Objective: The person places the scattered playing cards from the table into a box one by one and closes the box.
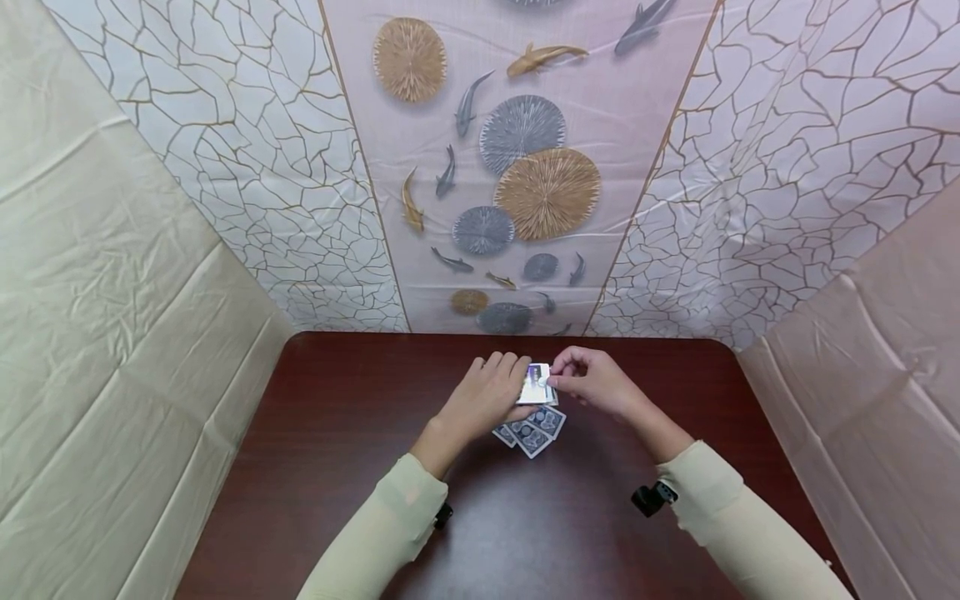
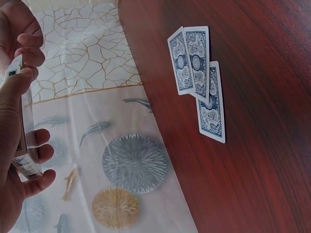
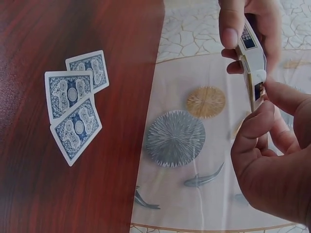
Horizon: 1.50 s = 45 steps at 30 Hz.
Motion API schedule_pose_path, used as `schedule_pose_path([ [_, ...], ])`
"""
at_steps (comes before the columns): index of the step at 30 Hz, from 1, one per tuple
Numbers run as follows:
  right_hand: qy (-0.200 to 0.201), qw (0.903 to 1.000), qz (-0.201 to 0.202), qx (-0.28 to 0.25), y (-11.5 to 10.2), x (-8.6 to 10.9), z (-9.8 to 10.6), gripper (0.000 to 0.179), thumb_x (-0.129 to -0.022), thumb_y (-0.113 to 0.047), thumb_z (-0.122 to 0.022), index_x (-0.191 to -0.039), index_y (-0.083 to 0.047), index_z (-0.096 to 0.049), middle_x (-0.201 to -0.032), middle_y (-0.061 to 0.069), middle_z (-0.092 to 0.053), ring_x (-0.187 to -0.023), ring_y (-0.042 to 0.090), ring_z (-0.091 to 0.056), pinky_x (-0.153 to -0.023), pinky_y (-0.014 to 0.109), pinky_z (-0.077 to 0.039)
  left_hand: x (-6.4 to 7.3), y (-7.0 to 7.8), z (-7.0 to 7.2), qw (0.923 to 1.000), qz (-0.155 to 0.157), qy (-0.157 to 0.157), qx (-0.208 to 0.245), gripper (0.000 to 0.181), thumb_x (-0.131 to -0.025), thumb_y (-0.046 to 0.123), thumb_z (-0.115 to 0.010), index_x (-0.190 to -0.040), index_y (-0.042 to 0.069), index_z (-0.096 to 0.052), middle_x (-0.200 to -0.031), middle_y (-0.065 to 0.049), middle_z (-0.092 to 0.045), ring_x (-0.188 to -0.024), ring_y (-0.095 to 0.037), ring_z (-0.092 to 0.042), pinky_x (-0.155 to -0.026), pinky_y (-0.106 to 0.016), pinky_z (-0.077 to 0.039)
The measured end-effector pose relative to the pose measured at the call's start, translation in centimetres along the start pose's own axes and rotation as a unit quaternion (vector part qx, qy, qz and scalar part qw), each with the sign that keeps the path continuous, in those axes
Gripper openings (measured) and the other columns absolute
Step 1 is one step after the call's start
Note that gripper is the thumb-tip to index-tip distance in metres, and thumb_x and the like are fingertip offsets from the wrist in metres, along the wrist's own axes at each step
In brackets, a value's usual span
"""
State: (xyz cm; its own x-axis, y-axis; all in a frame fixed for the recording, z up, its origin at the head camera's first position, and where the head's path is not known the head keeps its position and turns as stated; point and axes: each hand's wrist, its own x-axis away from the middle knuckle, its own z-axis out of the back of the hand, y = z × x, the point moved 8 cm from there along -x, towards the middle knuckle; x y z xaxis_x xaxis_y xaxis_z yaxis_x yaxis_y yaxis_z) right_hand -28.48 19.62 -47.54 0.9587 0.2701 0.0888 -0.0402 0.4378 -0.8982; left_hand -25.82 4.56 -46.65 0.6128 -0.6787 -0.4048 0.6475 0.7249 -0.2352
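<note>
A small white playing card box [image 1: 534,387] is held up over the table. My left hand [image 1: 483,393] grips it along its sides, thumb on one face and fingers behind, as the left wrist view shows. At the box's end, my right hand [image 1: 597,383] pinches the flap [image 3: 258,89] between thumb and forefinger. The flap stands out from the box body [image 3: 250,48] in the right wrist view. Below the hands, three blue-backed playing cards [image 1: 531,437] lie face down, overlapping in a loose fan. What is inside the box is hidden.
The dark reddish-brown table [image 1: 360,433] spreads around the cards. Behind its far edge hangs a patterned cloth [image 1: 525,275] with fish and round leaves. Pale cloth walls [image 1: 135,400] stand at both sides. A small black device [image 1: 654,498] sits at my right wrist.
</note>
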Motion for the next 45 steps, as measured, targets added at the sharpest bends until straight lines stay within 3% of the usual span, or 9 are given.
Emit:
schedule_pose_path([
  [7, 0.026, 0.997, 0.032, 0.065, -0.8, 0.1, 0.1, 0.012, -0.092, -0.012, -0.076, -0.099, -0.009, -0.067, -0.08, 0.006, -0.06, -0.06, 0.015, -0.052, -0.051, 0.029, -0.047, 0.1, -0.1, -0.1, 0.9999, 0.0, -0.007, 0.011, 0.07, -0.093, 0.066, -0.062, -0.132, 0.008, -0.058, -0.114, -0.005, -0.066, -0.098, -0.02, -0.063, -0.075, -0.034, -0.053],
  [14, 0.096, 0.9764, 0.088, 0.172, -3.2, 1.0, 1.1, 0.006, -0.09, -0.014, -0.079, -0.093, -0.015, -0.073, -0.08, -0.002, -0.067, -0.074, 0.014, -0.057, -0.064, 0.025, -0.045, 0.0, -0.3, -0.1, 0.9997, 0.007, -0.016, 0.016, 0.072, -0.092, 0.065, -0.063, -0.134, 0.007, -0.057, -0.115, -0.006, -0.065, -0.1, -0.022, -0.063, -0.076, -0.036, -0.053],
  [22, 0.07, 0.9702, 0.095, 0.212, -3.9, 1.2, 0.6, 0.007, -0.087, -0.009, -0.079, -0.091, -0.014, -0.076, -0.085, 0.0, -0.066, -0.078, 0.014, -0.058, -0.067, 0.027, -0.048, -0.1, -0.2, -0.1, 0.9998, 0.006, -0.015, 0.015, 0.072, -0.093, 0.066, -0.062, -0.135, 0.008, -0.057, -0.116, -0.005, -0.065, -0.1, -0.021, -0.062, -0.076, -0.035, -0.053],
  [33, 0.071, 0.9707, 0.114, 0.2, -3.8, 0.9, 0.1, 0.009, -0.086, -0.008, -0.08, -0.088, -0.013, -0.074, -0.083, 0.001, -0.064, -0.077, 0.014, -0.057, -0.067, 0.025, -0.047, 0.0, -0.4, 0.1, 0.9999, 0.007, -0.01, 0.009, 0.069, -0.093, 0.065, -0.062, -0.133, 0.008, -0.057, -0.114, -0.005, -0.065, -0.099, -0.021, -0.062, -0.075, -0.035, -0.052],
  [39, 0.085, 0.9758, 0.116, 0.165, -3.0, 0.8, 0.3, 0.013, -0.089, -0.009, -0.079, -0.097, -0.012, -0.069, -0.087, 0.002, -0.064, -0.08, 0.015, -0.058, -0.07, 0.024, -0.048, 0.4, -1.0, 0.1, 0.9997, 0.014, -0.005, 0.018, 0.073, -0.091, 0.065, -0.064, -0.134, 0.006, -0.057, -0.113, -0.006, -0.065, -0.098, -0.022, -0.063, -0.074, -0.036, -0.052],
  [45, 0.097, 0.9854, 0.1, 0.098, -1.1, 0.9, 1.0, 0.015, -0.094, -0.015, -0.074, -0.106, -0.009, -0.066, -0.095, 0.006, -0.066, -0.088, 0.016, -0.06, -0.077, 0.024, -0.049, 0.8, -1.9, 0.1, 0.999, 0.03, 0.002, 0.032, 0.076, -0.087, 0.063, -0.071, -0.134, 0.005, -0.057, -0.114, -0.008, -0.065, -0.098, -0.024, -0.062, -0.075, -0.038, -0.052],
])
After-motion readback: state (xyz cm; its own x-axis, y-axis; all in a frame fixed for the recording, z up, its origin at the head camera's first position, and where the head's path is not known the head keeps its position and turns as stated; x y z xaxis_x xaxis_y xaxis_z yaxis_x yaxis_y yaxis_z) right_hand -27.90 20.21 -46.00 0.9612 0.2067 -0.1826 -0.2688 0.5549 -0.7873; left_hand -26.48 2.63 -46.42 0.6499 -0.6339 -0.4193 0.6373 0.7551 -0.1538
